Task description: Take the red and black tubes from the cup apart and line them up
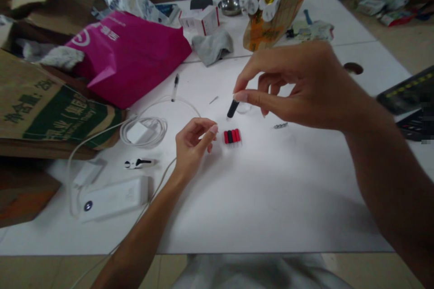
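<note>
Between thumb and index finger, my right hand point(288, 85) pinches the top of a small black cylinder point(232, 109) with a clear lower tip, tilted above the table. A small row of red and black pieces point(232, 136) with clear ends lies just below it. My left hand point(198, 139) is beside the row's left side, fingers curled with thumb and index finger close together; whether anything is between them is too small to tell. A clear round item point(243, 107) is partly behind the cylinder. Small dark metallic pieces point(280, 125) lie under my right hand.
A white cable coil point(144, 131), power bank point(115, 198) and black-and-white tool point(139, 163) lie left. A pen point(175, 87), grey cloth point(213, 47) and pink bag point(132, 54) are farther back. An orange-brown bag point(278, 13) stands behind; a dark device point(410, 103) is at right.
</note>
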Action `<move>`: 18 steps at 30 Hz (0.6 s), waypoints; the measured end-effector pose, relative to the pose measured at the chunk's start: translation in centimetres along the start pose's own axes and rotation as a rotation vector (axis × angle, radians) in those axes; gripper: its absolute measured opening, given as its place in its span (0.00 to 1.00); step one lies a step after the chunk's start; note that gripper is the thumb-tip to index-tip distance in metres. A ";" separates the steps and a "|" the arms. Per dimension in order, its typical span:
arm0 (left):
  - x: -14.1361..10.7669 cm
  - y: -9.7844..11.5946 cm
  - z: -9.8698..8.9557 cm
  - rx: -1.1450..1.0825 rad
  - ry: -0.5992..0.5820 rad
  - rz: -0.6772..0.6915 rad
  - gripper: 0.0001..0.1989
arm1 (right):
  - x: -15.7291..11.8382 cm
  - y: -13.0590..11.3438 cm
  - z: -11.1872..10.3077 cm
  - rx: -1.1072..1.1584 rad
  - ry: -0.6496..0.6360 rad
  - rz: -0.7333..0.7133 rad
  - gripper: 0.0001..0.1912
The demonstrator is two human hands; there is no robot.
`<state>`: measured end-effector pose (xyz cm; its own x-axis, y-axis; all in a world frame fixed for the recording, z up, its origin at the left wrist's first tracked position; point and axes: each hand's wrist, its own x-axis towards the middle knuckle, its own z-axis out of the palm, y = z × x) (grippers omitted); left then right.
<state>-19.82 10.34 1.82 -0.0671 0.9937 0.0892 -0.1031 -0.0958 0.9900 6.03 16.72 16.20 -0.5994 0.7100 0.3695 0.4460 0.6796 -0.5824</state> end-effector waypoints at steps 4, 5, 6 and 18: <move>-0.1 -0.1 -0.1 -0.019 -0.038 0.014 0.13 | 0.3 0.3 1.3 0.068 -0.038 -0.043 0.05; -0.1 0.0 -0.1 -0.023 -0.054 0.017 0.13 | 0.3 0.4 1.5 0.073 -0.045 -0.060 0.05; -0.1 0.0 -0.1 -0.024 -0.071 0.017 0.14 | 0.3 0.5 1.7 0.070 -0.051 -0.075 0.04; -0.6 0.5 0.5 0.003 -0.119 -0.027 0.19 | 0.4 1.2 3.8 0.050 -0.146 -0.076 0.04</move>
<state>-19.38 9.68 2.32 0.0544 0.9957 0.0744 -0.1002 -0.0687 0.9926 3.81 17.11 12.92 -0.7218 0.6203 0.3070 0.3641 0.7176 -0.5937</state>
